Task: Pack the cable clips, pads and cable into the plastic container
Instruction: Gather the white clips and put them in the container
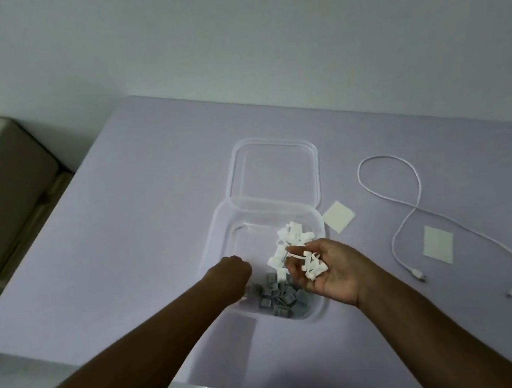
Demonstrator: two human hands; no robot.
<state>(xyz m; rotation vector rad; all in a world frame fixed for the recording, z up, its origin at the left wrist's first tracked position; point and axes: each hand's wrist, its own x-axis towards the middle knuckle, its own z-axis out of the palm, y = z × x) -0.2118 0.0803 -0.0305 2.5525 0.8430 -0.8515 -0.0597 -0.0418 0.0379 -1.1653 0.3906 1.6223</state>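
Several white clips [314,269] are cupped in curled fingers of the right hand [330,274] over the open container [218,228], grey clips [279,295] inside. The left hand [230,268] is at its left rim, fingers hidden. The cable [418,199] is laid far-to-near at right, plugs nearest, beside two pads [338,216].

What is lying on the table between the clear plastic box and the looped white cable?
A pale square pad lies flat there, close to the box; bare table separates it from the cable. The head view shows it.
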